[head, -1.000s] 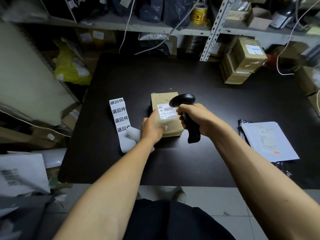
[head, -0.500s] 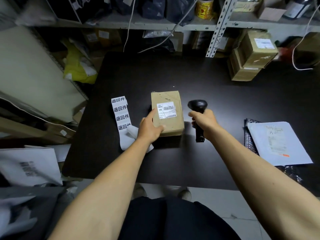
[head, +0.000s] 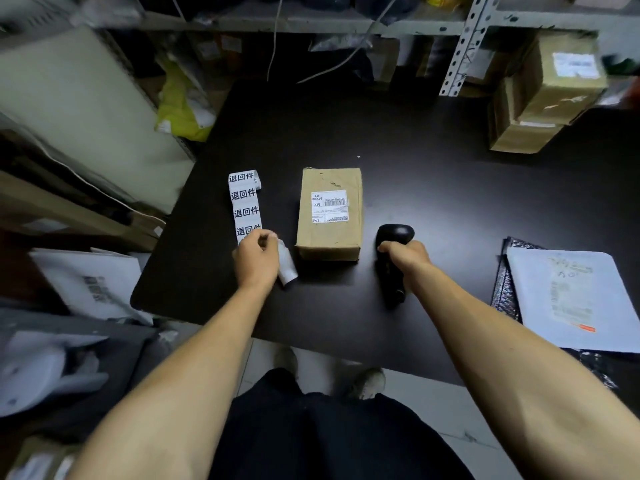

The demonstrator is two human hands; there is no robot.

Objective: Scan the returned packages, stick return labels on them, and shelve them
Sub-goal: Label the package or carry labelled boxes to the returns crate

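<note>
The near end of the return-label strip (head: 245,202) is covered by the left hand (head: 257,258), and its fourth label is only partly seen. The handle of the barcode scanner (head: 393,263) is partly hidden by the right hand (head: 406,254). The small print on the cardboard package (head: 330,216) cannot be read. The white mailer (head: 575,299) is cut off by the right edge. The shelf parcels (head: 550,88) are blurred.

My one view comes from the camera on my head, looking forward and steeply down over the black matte table (head: 433,174). It sits close enough that my forearms fill the lower frame, with my feet and the floor below. At the top edge it reaches the grey metal shelving (head: 460,46) behind.
</note>
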